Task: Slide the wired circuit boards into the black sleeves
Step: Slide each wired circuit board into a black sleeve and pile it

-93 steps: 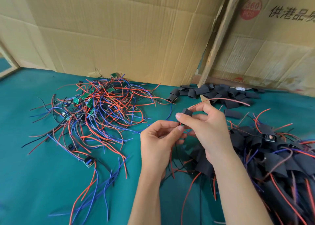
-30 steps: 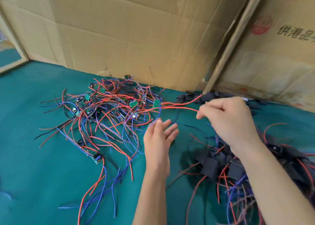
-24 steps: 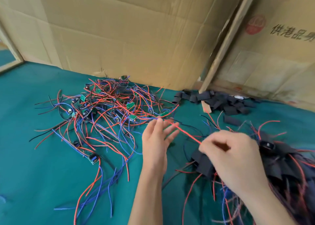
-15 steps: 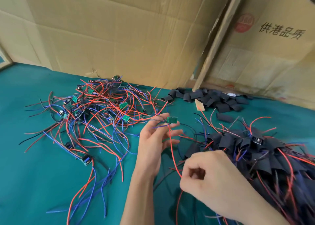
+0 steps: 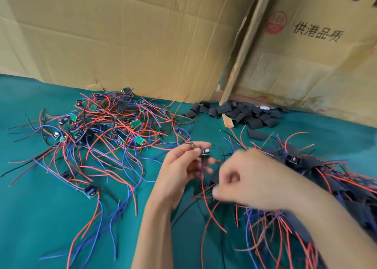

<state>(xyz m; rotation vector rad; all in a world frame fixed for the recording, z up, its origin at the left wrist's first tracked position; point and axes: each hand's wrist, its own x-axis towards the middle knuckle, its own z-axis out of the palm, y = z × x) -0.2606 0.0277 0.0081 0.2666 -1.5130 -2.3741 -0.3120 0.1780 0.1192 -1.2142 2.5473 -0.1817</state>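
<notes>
My left hand pinches a small wired circuit board between thumb and forefinger, above the green table. Its red and blue wires hang down past my palm. My right hand is a blurred fist just right of it, closed around the board's wires low down. A tangled heap of wired boards with red, blue and black leads lies to the left. Empty black sleeves are piled at the back by the cardboard. Sleeved boards with wires sticking out are heaped on the right, partly under my right forearm.
Cardboard sheets stand as a wall along the back of the green table. A wooden strip leans between two sheets. One single black sleeve lies apart, in front of the sleeve pile.
My right hand dragged a board out of the tangle by its wire toward me. My left hand, open before, took hold of the board and turned it. My right hand came up beside it.
</notes>
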